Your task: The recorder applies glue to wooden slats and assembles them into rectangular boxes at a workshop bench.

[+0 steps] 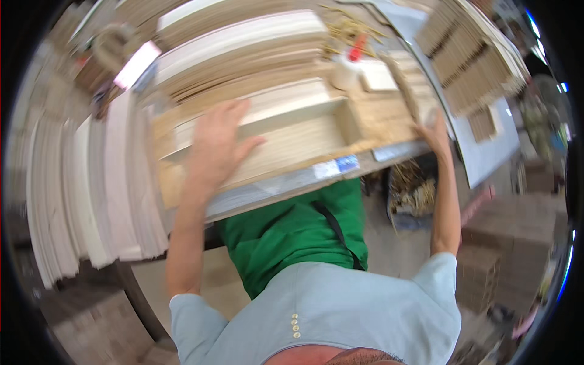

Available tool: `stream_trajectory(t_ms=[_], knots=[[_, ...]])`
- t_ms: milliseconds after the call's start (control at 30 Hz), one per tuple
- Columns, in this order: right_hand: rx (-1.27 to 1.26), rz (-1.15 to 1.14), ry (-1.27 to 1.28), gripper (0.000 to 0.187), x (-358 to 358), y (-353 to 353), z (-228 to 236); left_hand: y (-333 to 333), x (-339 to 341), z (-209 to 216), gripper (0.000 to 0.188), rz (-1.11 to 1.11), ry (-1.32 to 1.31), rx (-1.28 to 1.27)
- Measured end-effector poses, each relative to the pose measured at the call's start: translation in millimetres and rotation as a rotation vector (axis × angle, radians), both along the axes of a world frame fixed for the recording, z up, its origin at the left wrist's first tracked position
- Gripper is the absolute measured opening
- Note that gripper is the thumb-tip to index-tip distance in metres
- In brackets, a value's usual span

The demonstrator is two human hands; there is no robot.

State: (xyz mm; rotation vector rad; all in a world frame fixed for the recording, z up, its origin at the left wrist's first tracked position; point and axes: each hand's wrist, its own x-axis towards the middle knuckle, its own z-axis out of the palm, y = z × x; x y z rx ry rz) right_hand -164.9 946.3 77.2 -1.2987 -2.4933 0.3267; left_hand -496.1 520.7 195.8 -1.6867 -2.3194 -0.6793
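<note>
A shallow pale wooden box or frame (350,121) with thin upright sides lies on the workbench in front of me. Over its left part, my left hand (216,146) is open, the thumb held apart from the fingers; whether it touches the wood is hard to tell. My right hand (435,132) reaches to the bench's right edge, near the lower end of a rough-edged wooden strip (401,85). Its thumb and fingers look apart, though motion smears them, and I make out nothing in them. A white glue bottle (347,74) with a red tip stands behind the box.
Stacked pale boards (243,52) fill the bench's far side. More boards (100,182) stand on edge at left. A pale block (378,76) lies beside the bottle. A stack of panels (465,58) rests on a grey table at right. Below sits a bin of scraps (413,191).
</note>
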Motion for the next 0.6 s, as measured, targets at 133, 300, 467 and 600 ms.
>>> stream_trajectory(t_ms=[133,300,467,600], knots=[[0.026,0.066,0.138,0.096,39,21,-12,2,25,-2,0.058,-0.04,-0.072,0.117],[-0.072,0.067,0.12,0.091,0,-20,29,-6,39,-16,0.057,-0.024,-0.087,0.218],[-0.327,-0.087,0.77,0.072,23,-58,40,0,71,-25,0.059,-0.066,-0.163,0.339],[-0.791,0.096,1.109,0.053,-31,-192,86,14,124,-24,0.067,-0.204,-0.398,0.429]])
